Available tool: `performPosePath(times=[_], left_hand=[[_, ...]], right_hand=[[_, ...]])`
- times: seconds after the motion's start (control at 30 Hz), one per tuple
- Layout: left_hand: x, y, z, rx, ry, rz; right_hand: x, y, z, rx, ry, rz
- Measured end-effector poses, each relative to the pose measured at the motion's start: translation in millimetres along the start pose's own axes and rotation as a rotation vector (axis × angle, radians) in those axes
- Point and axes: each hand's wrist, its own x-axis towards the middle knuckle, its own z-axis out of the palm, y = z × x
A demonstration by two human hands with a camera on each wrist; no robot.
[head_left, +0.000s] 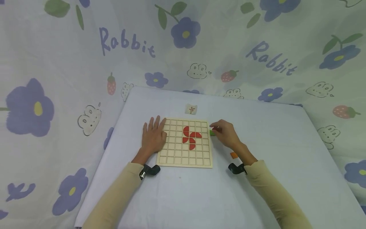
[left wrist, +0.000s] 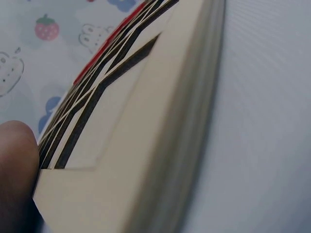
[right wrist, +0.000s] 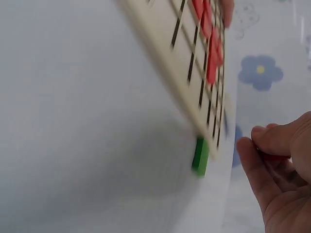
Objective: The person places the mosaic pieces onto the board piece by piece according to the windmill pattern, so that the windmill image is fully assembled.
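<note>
A square wooden grid board [head_left: 171,161] lies on the white-covered table. Several red quarter-circle pieces [head_left: 192,146] sit in its middle cells, arranged like a pinwheel. My left hand [head_left: 153,136] rests along the board's left edge with its fingers stretched out. Beyond the right edge, my right hand [head_left: 227,133] pinches a red piece [right wrist: 274,157] between thumb and fingers, which cover most of it. Below that hand a green block [right wrist: 200,156] lies against the board's side; the head view shows only part of this block.
A small card [head_left: 191,109] printed with a red pinwheel on a grid lies behind the board. An orange piece [head_left: 233,155] lies beside the right wrist. Behind the table hangs a cloth [head_left: 228,38] with flowers and rabbits.
</note>
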Motion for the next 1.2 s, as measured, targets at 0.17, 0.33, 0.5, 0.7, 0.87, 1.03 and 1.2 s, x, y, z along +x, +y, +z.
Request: performPosePath(times=[0.17, 0.33, 0.5, 0.7, 0.87, 1.03, 1.2], left_hand=[[0.1, 0.0, 1.2, -0.001, -0.005, -0.006], [0.6, 0.1, -0.7, -0.003, -0.007, -0.004], [1.5, -0.1, -1.1, -0.004, -0.009, -0.005], [3.7, -0.6, -1.6, -0.007, 0.009, 0.007], [5.6, -0.8, -3.1, -0.003, 0.005, 0.007], [6.4, -0.4, -6.3, 0.002, -0.001, 0.005], [7.1, -0.8, -6.5, 0.014, -0.016, 0.002]], right_hand=[[7.9, -21.7, 13.3, 0.154, -0.067, -0.028], [17.1, -37.6, 28.9, 0.234, -0.114, -0.096], [26.0, -54.6, 39.1, 0.378, -0.189, -0.044], [36.8, -63.5, 48.4, 0.480, -0.247, 0.006], [43.1, -68.3, 52.7, 0.485, -0.259, 0.041], [42.9, -76.8, 59.3, 0.413, -0.234, 0.053], [40.9, -83.7, 70.4, 0.353, -0.253, 0.026]])
